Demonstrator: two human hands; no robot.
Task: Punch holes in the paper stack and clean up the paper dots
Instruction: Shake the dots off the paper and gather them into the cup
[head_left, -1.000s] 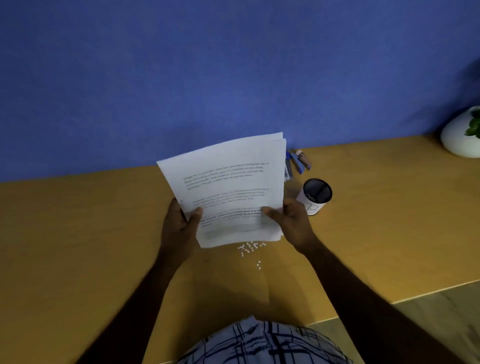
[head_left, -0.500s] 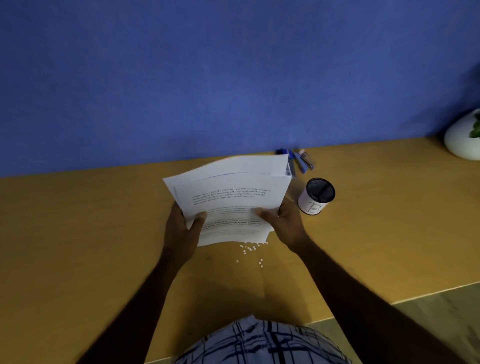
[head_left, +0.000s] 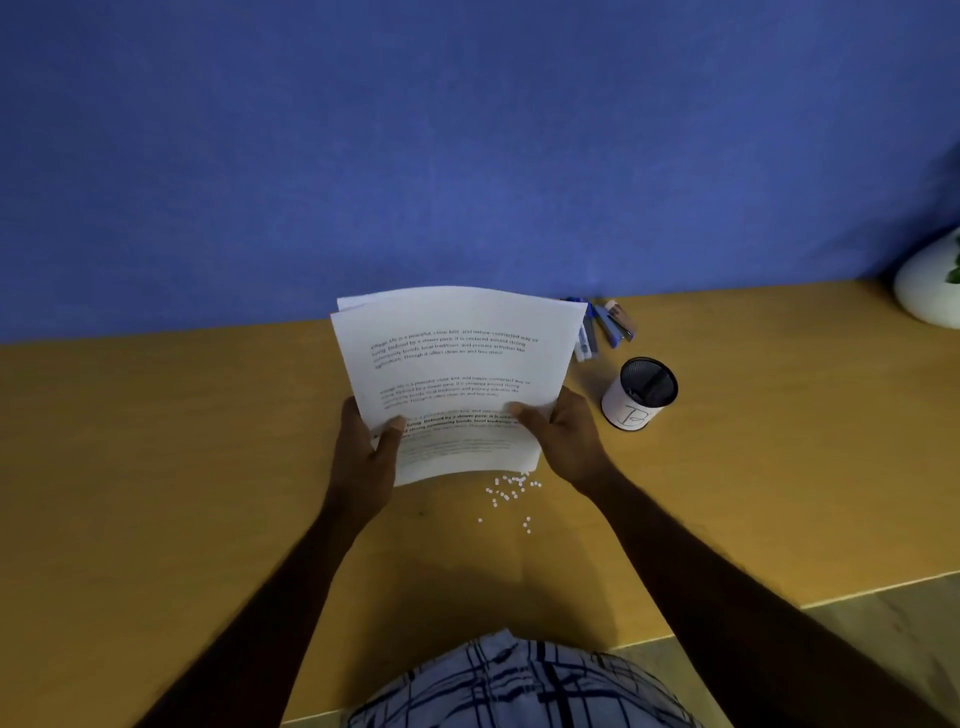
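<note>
Paper stack (head_left: 457, 374) held off the desk (head_left: 156, 467), sheets fanned slightly at the far edge; my left hand (head_left: 366, 452) pinches its lower left side and my right hand (head_left: 569, 441) its lower right, thumbs on the printed face. Paper dots (head_left: 511, 491) lie scattered on the desk just beneath the stack's near edge. Mesh cup (head_left: 641, 395) stands right of my right hand, with a blue tool (head_left: 602, 325) beyond it, partly hidden by the sheets.
</note>
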